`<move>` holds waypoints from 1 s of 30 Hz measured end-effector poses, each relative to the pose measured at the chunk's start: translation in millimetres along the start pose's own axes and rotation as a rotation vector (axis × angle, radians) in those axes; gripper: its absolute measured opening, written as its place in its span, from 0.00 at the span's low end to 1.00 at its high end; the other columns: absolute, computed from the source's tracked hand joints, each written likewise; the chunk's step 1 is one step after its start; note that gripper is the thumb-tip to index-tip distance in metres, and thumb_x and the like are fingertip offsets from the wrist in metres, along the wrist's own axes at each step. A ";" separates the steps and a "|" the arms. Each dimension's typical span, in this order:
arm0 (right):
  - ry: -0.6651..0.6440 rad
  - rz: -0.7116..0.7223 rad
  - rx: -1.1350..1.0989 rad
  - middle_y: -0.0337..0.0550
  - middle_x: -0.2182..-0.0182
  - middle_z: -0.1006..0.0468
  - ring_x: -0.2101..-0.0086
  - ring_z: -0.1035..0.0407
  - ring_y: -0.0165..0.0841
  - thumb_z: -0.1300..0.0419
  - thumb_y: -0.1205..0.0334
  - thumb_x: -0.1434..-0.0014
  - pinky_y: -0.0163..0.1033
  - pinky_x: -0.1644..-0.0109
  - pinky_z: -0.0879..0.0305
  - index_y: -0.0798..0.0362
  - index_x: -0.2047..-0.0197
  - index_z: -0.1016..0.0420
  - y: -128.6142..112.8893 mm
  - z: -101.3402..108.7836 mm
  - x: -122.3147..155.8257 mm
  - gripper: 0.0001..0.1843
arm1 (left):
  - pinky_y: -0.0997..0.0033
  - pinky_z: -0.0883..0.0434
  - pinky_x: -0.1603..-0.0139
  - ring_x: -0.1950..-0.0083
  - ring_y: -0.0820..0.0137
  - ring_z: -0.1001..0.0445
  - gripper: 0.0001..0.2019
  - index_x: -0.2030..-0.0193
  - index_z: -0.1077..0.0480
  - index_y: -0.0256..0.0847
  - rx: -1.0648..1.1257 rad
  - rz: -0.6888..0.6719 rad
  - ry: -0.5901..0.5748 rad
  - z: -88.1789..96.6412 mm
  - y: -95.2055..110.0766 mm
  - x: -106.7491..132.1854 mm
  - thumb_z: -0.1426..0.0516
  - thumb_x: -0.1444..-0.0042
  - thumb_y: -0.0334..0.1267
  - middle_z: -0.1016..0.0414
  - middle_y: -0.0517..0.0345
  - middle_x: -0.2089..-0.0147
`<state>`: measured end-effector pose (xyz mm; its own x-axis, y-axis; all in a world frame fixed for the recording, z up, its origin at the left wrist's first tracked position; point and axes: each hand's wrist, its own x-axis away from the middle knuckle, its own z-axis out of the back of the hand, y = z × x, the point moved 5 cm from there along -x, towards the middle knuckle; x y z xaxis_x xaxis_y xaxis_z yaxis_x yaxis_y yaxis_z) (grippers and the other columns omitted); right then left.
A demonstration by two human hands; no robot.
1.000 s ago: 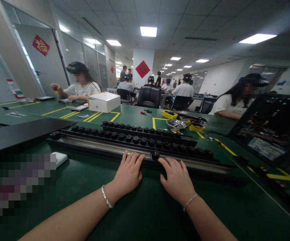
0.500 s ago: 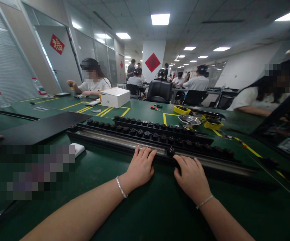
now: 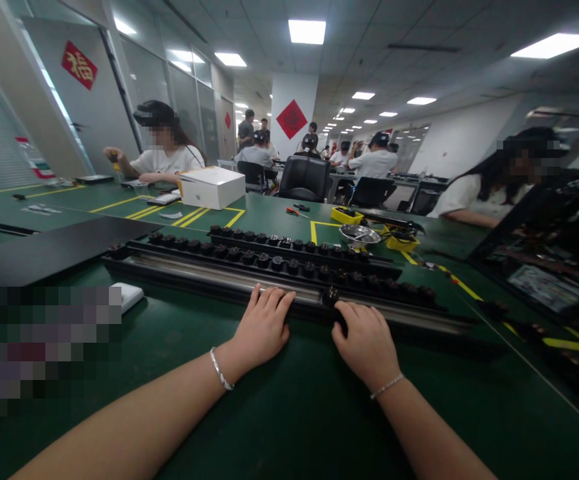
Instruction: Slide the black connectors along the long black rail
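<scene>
A long black rail [image 3: 194, 285] with a shiny metal channel lies across the green table in front of me. My left hand [image 3: 263, 325] is closed over its near edge, fingertips on the rim and thumb lower at the front. To the right, my right hand [image 3: 367, 340] grips the same edge, with its thumb bent in below. Right by those fingertips, a small black round part [image 3: 330, 296] sits in the channel. Behind it, two dark strips carry rows of similar black round parts [image 3: 292, 267].
Further back stand a white box [image 3: 214, 190], a metal bowl [image 3: 359, 235] and yellow trays [image 3: 400, 239]. A screwdriver [image 3: 297, 212] lies near them. A dark flat panel [image 3: 64, 247] is on the left; co-workers sit left and right.
The whole view has shifted, so table and hands appear further left. Both hands stay at about the same places on the rail. Another person's hand at the left edge is out of view.
</scene>
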<state>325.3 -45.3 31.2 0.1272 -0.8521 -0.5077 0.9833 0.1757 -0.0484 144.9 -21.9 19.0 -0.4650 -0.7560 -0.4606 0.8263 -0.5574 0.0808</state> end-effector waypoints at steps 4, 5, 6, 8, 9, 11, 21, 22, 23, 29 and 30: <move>0.047 -0.016 -0.034 0.46 0.59 0.23 0.57 0.33 0.37 0.47 0.57 0.42 0.44 0.48 0.45 0.53 0.58 0.27 4.7 3.4 -2.1 0.13 | 0.47 0.57 0.32 0.38 0.58 0.41 0.27 0.39 0.43 0.39 -0.005 -0.012 0.010 0.2 0.4 0.0 0.47 0.47 0.33 0.35 0.49 0.43; 0.059 -0.016 -0.041 0.46 0.60 0.23 0.58 0.33 0.37 0.47 0.56 0.42 0.44 0.49 0.44 0.53 0.60 0.27 5.8 4.1 -2.6 0.13 | 0.47 0.56 0.32 0.38 0.58 0.41 0.27 0.39 0.43 0.39 -0.007 -0.013 0.010 0.1 0.4 0.0 0.47 0.47 0.33 0.35 0.49 0.43; 0.070 -0.014 -0.044 0.46 0.60 0.23 0.59 0.33 0.37 0.47 0.56 0.42 0.43 0.50 0.43 0.53 0.61 0.26 6.8 4.7 -3.0 0.12 | 0.47 0.56 0.32 0.38 0.58 0.41 0.27 0.39 0.42 0.39 -0.010 -0.012 0.010 0.1 0.2 0.0 0.47 0.47 0.33 0.35 0.49 0.43; 0.085 -0.009 -0.043 0.46 0.62 0.23 0.60 0.32 0.37 0.47 0.57 0.42 0.43 0.53 0.43 0.53 0.63 0.27 8.6 5.4 -3.7 0.11 | 0.47 0.56 0.32 0.38 0.58 0.41 0.27 0.39 0.42 0.40 -0.013 -0.007 0.011 -0.1 -0.3 0.0 0.46 0.47 0.34 0.35 0.49 0.43; 0.089 -0.009 -0.041 0.46 0.62 0.23 0.61 0.32 0.37 0.47 0.57 0.42 0.42 0.54 0.43 0.53 0.64 0.27 9.6 5.5 -3.9 0.11 | 0.47 0.56 0.32 0.39 0.58 0.41 0.27 0.39 0.42 0.40 -0.015 -0.006 0.009 -0.3 -0.5 -0.1 0.46 0.47 0.34 0.35 0.49 0.43; 0.096 -0.012 -0.039 0.45 0.63 0.24 0.61 0.32 0.37 0.47 0.58 0.42 0.42 0.55 0.42 0.53 0.65 0.27 11.5 5.5 -4.2 0.10 | 0.47 0.56 0.32 0.39 0.58 0.41 0.27 0.39 0.42 0.40 -0.017 -0.006 0.011 -0.5 -0.7 -0.1 0.46 0.47 0.34 0.35 0.49 0.43; 0.172 -0.061 -0.030 0.47 0.60 0.23 0.60 0.32 0.36 0.48 0.59 0.41 0.41 0.55 0.40 0.53 0.69 0.27 24.7 3.6 -4.6 0.11 | 0.47 0.55 0.32 0.38 0.58 0.41 0.27 0.39 0.42 0.39 -0.023 -0.014 0.013 -1.1 -1.3 0.1 0.46 0.47 0.35 0.34 0.49 0.43; 0.178 -0.078 -0.030 0.47 0.59 0.23 0.59 0.32 0.37 0.48 0.59 0.41 0.41 0.55 0.40 0.53 0.69 0.27 26.5 3.6 -4.4 0.11 | 0.46 0.55 0.32 0.38 0.58 0.41 0.27 0.39 0.42 0.39 -0.023 -0.015 0.013 -1.2 -1.4 0.1 0.46 0.48 0.34 0.34 0.49 0.43; 0.182 -0.095 -0.033 0.47 0.59 0.23 0.58 0.32 0.37 0.47 0.59 0.41 0.41 0.54 0.40 0.53 0.69 0.27 28.1 3.5 -4.2 0.11 | 0.46 0.55 0.32 0.38 0.58 0.41 0.28 0.39 0.42 0.39 -0.022 -0.015 0.014 -1.3 -1.5 0.2 0.46 0.48 0.34 0.34 0.49 0.43; 0.224 -0.185 -0.106 0.48 0.58 0.24 0.58 0.32 0.39 0.45 0.57 0.43 0.42 0.54 0.39 0.53 0.70 0.30 34.0 1.9 -4.1 0.09 | 0.46 0.56 0.32 0.38 0.58 0.41 0.27 0.39 0.42 0.39 -0.009 -0.011 0.018 -1.7 -0.9 0.1 0.47 0.48 0.34 0.35 0.49 0.43; 0.234 -0.204 -0.115 0.48 0.58 0.23 0.58 0.32 0.39 0.44 0.56 0.44 0.43 0.54 0.39 0.53 0.68 0.30 34.2 1.4 -4.9 0.09 | 0.46 0.56 0.32 0.38 0.58 0.41 0.27 0.39 0.42 0.39 -0.007 -0.009 0.019 -1.7 -0.6 0.0 0.47 0.48 0.34 0.34 0.49 0.43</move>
<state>358.5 -35.8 33.2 -0.1170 -0.7415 -0.6607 0.9625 0.0792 -0.2594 144.9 -21.0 17.4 -0.4668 -0.7443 -0.4777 0.8241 -0.5620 0.0704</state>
